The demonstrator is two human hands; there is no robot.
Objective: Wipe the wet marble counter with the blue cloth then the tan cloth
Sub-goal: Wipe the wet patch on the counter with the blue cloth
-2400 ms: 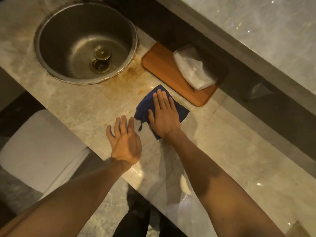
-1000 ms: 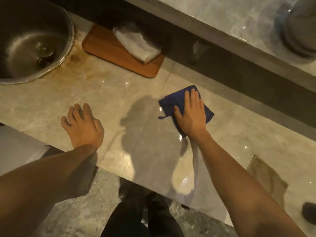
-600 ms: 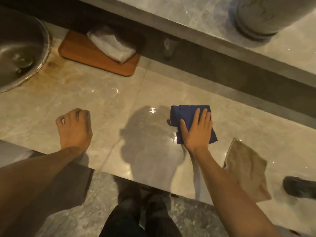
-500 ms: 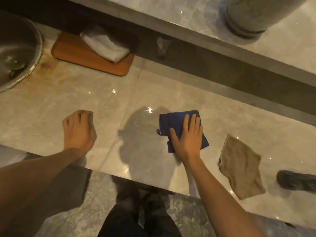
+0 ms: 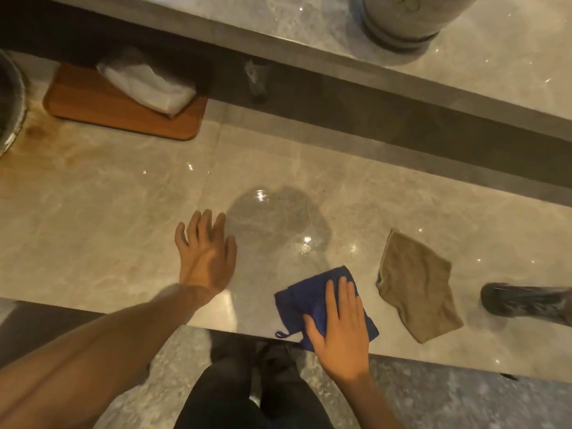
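The right hand (image 5: 339, 332) lay palm down on the blue cloth (image 5: 312, 300), its fingers (image 5: 346, 297) straight and close together and the thumb spread to the left, pressing the cloth flat rather than gripping it. The cloth sat at the lower centre of the frame, on the near edge of the marble counter (image 5: 108, 218), with a small loop hanging at its lower left corner just over the edge. The left hand (image 5: 205, 257) was stretched out left of centre with its fingers (image 5: 198, 222) apart and holding nothing; whether the palm touched the stone could not be told.

Between and above the two hands a dark rounded shadow fell across the counter, with bright wet glints along its right side. The tan cloth (image 5: 416, 287) lay crumpled just right of the blue one, apart from it, in the lower right part of the frame. Further right, at the frame's edge, was a dark blurred object (image 5: 526, 303) that could not be made out.

In the upper left a wooden tray (image 5: 93, 109) rested on the counter against the dark back ledge, carrying a white plastic-wrapped packet (image 5: 145, 83). The rim of a metal sink (image 5: 12, 97) showed at the far left, with brown staining on the marble beside it. Across the top ran a raised marble shelf (image 5: 278, 17) with a round grey base (image 5: 402, 23) standing on it at the upper right. At the bottom, dark trousers (image 5: 235, 397) showed above a speckled floor (image 5: 464, 397).
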